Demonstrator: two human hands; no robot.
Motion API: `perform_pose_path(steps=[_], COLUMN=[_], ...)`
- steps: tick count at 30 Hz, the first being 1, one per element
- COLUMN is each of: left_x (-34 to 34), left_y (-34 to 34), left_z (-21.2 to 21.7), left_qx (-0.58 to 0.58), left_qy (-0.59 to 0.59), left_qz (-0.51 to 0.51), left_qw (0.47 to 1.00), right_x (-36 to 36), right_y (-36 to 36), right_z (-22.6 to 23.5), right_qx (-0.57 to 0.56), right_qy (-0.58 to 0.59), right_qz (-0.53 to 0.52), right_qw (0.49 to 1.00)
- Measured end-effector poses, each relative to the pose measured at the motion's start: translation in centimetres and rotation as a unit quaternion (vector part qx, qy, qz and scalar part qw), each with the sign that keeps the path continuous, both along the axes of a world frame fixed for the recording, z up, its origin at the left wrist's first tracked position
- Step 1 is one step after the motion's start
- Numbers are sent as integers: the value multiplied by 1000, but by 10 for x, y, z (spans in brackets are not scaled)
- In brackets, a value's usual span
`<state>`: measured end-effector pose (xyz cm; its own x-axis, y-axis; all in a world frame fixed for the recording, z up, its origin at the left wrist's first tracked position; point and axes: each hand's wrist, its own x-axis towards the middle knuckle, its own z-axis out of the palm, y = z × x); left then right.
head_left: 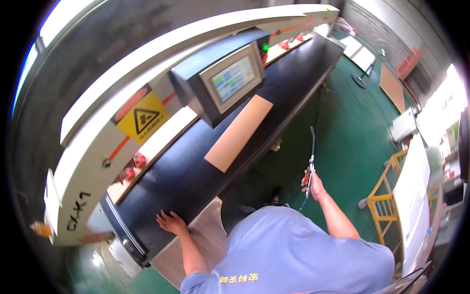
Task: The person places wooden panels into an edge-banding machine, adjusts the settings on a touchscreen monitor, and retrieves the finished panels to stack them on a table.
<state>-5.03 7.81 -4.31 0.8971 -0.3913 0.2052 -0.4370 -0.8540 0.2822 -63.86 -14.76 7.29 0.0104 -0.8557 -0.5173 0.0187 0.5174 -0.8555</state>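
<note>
Blue shirt (293, 250): foreground.
Left hand (171, 223): spread, empty, on black tabletop's (169, 188) left end.
Right hand (317, 187): gripping nozzled tool (311, 161) beyond front edge.
Board (238, 133): near front edge; a knock could dislodge it.

This is an industrial workshop, most likely one for cutting panels. A long, pale machine (159, 81) sweeps from the lower left to the top of the frame over a black tabletop (166, 183), with a control box (188, 71) carrying a touchscreen (232, 78) and a yellow hazard sign (143, 117). Green-painted floor (342, 127) fills the right half. At the right edge a yellow metal frame (383, 202) stands beside white panels (411, 198); a brown board (390, 87) lies at the upper right.
</note>
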Motion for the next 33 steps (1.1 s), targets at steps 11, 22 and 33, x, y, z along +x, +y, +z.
perform_pose_path(steps=[11,22,33], left_x=[0,2,1], left_y=[-3,-2,-2], left_z=[-5,-10,-9], left_qx=[16,11,8], left_qy=[-6,-13,-16], left_qz=[20,14,14], left_qw=[1000,1000,1000], right_x=[-8,9,22], right_y=[-15,-17,-8], right_z=[42,65,61], right_qx=[-45,-140,-117], right_qy=[-22,30,19], right_qz=[-68,-113,-72], right_qw=[996,983,990])
